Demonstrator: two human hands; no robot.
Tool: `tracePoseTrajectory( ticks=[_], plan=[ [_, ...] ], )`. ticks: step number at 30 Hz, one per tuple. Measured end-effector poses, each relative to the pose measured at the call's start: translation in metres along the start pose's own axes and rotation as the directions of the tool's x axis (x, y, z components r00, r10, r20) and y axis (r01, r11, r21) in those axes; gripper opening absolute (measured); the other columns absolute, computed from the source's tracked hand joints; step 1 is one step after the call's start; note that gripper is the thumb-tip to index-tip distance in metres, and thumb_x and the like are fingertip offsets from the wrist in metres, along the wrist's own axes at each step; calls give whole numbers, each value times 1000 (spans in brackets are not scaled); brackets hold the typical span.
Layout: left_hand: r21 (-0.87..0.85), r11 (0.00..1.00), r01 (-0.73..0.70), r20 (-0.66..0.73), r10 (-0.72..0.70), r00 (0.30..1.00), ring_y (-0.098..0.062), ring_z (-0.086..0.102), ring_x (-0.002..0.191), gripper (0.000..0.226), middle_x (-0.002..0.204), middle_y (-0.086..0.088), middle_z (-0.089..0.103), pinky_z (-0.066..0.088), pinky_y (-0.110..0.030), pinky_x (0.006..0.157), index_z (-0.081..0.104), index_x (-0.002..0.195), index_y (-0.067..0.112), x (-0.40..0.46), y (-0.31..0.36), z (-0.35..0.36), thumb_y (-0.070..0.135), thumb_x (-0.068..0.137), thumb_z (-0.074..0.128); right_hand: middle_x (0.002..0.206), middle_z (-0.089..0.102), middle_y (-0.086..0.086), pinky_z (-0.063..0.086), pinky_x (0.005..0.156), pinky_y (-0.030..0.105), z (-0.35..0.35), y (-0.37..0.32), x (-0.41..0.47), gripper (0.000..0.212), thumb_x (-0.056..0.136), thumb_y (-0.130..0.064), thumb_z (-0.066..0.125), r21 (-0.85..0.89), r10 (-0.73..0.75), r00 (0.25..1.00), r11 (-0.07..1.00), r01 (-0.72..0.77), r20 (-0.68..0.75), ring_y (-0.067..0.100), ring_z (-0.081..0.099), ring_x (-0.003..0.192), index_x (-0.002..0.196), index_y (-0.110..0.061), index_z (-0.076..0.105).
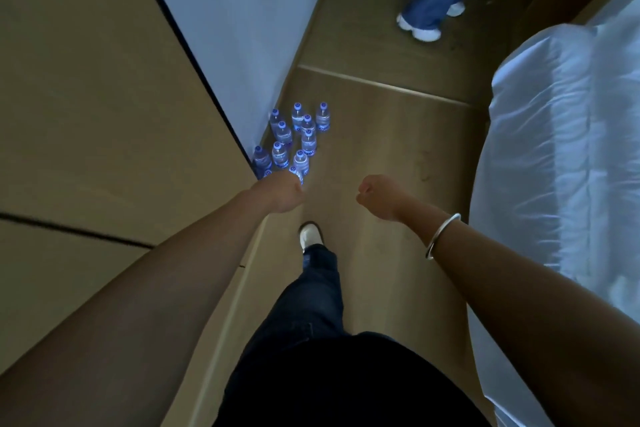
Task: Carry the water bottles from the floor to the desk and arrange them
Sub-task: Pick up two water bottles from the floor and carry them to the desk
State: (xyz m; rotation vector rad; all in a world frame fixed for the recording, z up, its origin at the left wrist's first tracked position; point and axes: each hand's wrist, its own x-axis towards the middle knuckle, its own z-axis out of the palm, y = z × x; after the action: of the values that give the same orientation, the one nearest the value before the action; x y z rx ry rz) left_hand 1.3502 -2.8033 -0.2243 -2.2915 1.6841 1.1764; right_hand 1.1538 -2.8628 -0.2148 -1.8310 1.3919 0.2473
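Several small clear water bottles [294, 139] with blue caps stand upright in a cluster on the wooden floor, against the pale panel under the desk's edge. The tan desk top [86, 97] fills the left of the view. My left hand [282, 194] is stretched forward above the nearest bottles, its fingers loosely curled and holding nothing; it overlaps the closest bottle in the view. My right hand [377, 196], with a silver bangle [441, 236] on the wrist, is held out beside it, also loosely curled and holding nothing.
A bed with white bedding [561, 156] runs along the right, leaving a narrow strip of floor [381, 135]. Another person's legs in blue jeans and white shoes [424, 29] stand farther down the aisle. My own foot [310, 234] is stepping forward.
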Motion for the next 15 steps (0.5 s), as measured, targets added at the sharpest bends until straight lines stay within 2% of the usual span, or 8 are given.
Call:
tracePoseTrajectory(
  ticks=[3,5,7,11,13,15],
  plan=[
    [0,1000,21,26,-21,999,-15,41,62,32,65,0,42,29,-26,53,38,59,13,48,-4,-20,21,88,48,125,55,12,40,94,32,-24,-13,47,30,92,-21,49,-102,-8,1000,995,10,20,28,51,115,117,-7,56],
    [-39,998,42,66,-40,997,-19,47,73,27,75,-4,48,35,-28,63,42,63,12,79,-11,-31,21,88,49,129,54,11,38,96,30,-36,-25,81,32,93,-23,47,-135,-2,999,991,10,55,27,49,119,120,-8,55],
    [-77,994,77,118,-68,991,-21,50,78,25,80,-5,50,38,-30,69,44,64,13,109,-19,-36,21,87,49,130,53,11,37,97,30,-39,-35,110,32,93,-23,47,-154,25,994,988,-9,102,27,48,120,120,-8,55],
    [-102,988,113,203,-90,975,-26,56,81,32,73,-6,54,42,-35,72,47,60,9,153,-32,-36,21,89,48,127,55,13,37,94,29,-30,-48,158,32,92,-21,48,-112,31,983,994,-11,181,28,50,117,118,-5,55],
    [-116,984,138,212,-111,971,-30,60,93,28,90,-16,63,46,-38,84,52,65,8,169,-39,-31,21,89,48,121,57,14,36,84,24,-22,-48,178,28,92,-19,47,-68,54,974,997,-40,218,27,52,111,114,-4,56],
    [-157,970,188,213,-153,965,-30,56,107,21,110,-17,62,43,-37,94,58,76,9,188,-49,-22,23,90,49,106,59,13,36,75,21,-14,-54,195,25,92,-15,44,-48,62,961,998,-51,271,27,55,100,108,-1,58]
  ],
)
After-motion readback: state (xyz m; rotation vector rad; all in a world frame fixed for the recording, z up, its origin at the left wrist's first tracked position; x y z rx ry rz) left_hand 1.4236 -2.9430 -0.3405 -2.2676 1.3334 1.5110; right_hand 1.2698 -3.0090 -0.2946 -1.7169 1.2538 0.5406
